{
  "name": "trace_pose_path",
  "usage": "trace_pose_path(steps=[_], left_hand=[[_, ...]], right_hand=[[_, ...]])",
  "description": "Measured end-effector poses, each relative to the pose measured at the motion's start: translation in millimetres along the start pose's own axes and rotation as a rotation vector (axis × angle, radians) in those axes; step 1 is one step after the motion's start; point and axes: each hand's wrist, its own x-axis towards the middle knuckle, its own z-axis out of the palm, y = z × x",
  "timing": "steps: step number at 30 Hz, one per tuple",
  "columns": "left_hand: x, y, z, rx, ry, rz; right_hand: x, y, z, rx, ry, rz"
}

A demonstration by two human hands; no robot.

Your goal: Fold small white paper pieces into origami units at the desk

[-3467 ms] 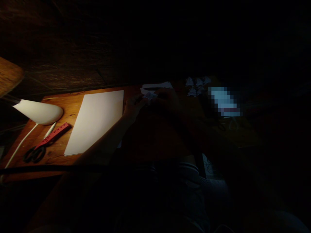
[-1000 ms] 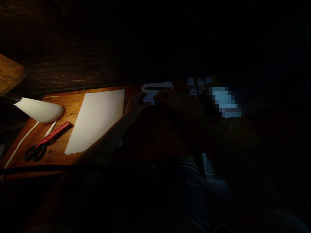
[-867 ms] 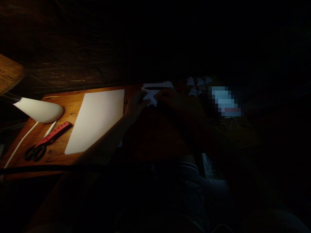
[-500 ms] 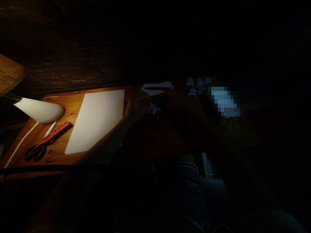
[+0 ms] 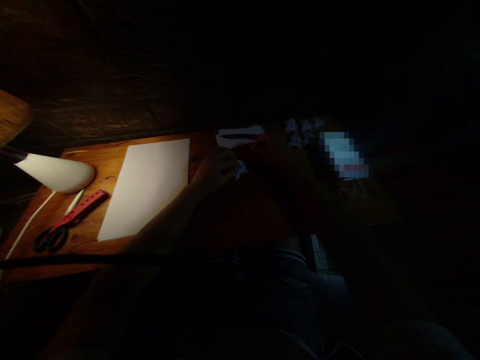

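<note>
The scene is very dark, lit only at the left. My left hand is closed around a small folded white paper piece over the wooden desk. Just to its right my right hand lies in deep shadow at the same paper; its fingers are hard to make out. Beyond both hands lies a white paper scrap with a dark pen on it.
A stack of white sheets lies left of my hands. Farther left are a white lamp head with its cord, a pen, a red ruler and black-handled scissors. Several small folded paper shapes and a lit phone screen sit at the right.
Both hands have drawn the small paper piece nearer to me, away from the scrap with the pen; my left hand has curled over it, so less of it shows.
</note>
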Motion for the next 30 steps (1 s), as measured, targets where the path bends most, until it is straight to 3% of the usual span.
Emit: trace_pose_path(steps=[9,17,30], left_hand=[[-1.4,-5.7,0.1,0.031,-0.137,0.047],[-0.8,-6.0,-6.8,-0.012,-0.180,0.074],[-0.7,-4.9,-10.6,-0.004,-0.227,0.105]], right_hand=[[0.2,0.9,0.0,0.011,-0.003,0.012],[-0.3,2.6,0.7,0.044,-0.006,0.001],[0.8,-5.0,-7.9,0.013,-0.321,-0.093]])
